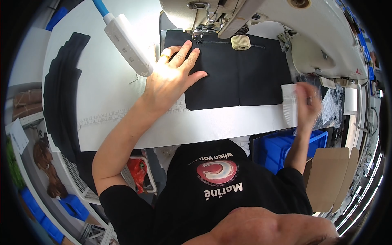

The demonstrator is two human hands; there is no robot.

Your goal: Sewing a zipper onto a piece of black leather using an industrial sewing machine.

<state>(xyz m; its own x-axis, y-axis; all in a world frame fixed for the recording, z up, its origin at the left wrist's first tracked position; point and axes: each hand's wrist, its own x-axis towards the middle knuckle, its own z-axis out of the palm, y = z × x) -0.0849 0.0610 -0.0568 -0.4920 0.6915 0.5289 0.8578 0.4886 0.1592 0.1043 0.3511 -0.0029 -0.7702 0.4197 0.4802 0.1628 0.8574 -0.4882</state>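
A black fabric panel [232, 77] lies on the white table under the sewing machine's presser foot [200, 33], with a line of zipper or stitching near its far edge. My left hand [169, 77] rests flat on the panel's left part, fingers apart, a ring on one of them. The fingertips are just short of the presser foot. Off the panel's right side is my right hand [308, 107], its fingers bent and smeared by motion. Next to it is a white textured piece [289, 105] at the panel's lower right corner; whether the hand touches it cannot be made out.
A sewing machine [318, 41] spans the far right. The white lamp [130, 45] on a blue cord hangs over my left hand. Black fabric strips [63, 94] are stacked at the table's left edge. A blue bin [277, 149] and an open cardboard box [326, 175] stand below right.
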